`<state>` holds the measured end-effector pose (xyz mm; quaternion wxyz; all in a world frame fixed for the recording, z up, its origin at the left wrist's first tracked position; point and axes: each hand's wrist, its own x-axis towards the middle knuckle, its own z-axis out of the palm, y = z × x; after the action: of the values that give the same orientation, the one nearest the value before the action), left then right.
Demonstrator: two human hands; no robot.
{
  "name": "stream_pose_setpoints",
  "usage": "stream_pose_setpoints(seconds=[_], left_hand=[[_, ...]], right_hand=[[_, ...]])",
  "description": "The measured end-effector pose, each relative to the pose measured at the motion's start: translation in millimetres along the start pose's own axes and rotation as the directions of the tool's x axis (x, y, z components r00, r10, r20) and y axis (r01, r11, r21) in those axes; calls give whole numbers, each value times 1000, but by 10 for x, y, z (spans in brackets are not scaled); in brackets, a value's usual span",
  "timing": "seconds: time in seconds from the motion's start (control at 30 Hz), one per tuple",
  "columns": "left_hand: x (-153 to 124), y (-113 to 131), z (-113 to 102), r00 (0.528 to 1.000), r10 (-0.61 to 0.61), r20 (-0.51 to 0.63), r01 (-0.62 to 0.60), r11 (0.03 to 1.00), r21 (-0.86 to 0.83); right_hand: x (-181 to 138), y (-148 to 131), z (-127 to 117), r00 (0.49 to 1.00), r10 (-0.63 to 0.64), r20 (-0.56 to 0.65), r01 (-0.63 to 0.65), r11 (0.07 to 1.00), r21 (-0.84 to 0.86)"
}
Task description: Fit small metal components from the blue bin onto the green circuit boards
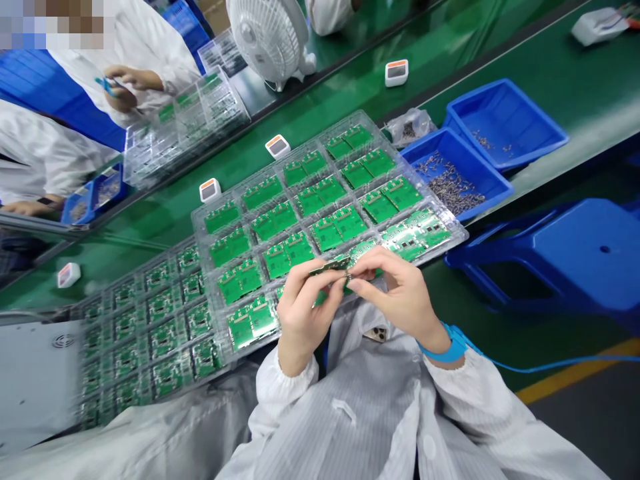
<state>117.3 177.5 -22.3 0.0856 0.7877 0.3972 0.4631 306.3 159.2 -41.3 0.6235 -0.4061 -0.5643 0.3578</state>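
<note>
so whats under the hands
Under the left hand and right hand, pinching a small circuit board, lies a clear tray of green circuit boards; those directly beneath are covered.

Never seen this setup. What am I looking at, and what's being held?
This is a single view from a camera worn on a person's head, looking down at a green workbench. There is no machine here. The bare left hand and right hand pinch a small circuit board between them, and a blue wrist strap circles the right wrist. Just beyond lies a clear plastic tray of green circuit boards. Past that, a blue bin holds small metal parts. A co-worker's hand works across the bench.
</note>
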Motion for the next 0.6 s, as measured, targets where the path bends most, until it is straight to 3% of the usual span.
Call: stream_pose_setpoints(seconds=[0.17,0.3,0.6], left_hand=[[7,-3,-22,1000,11,13,-11,1000,16],[-3,16,-36,996,-79,51,81,996,-33],[-139,81,61,973,-230,-10,229,972,-51]], right_hand=[[28,-3,-59,996,-18,84,23,998,-57],[40,4,-75,989,-39,139,51,995,-89],[38,30,-46,997,-8,-82,3,998,-56]])
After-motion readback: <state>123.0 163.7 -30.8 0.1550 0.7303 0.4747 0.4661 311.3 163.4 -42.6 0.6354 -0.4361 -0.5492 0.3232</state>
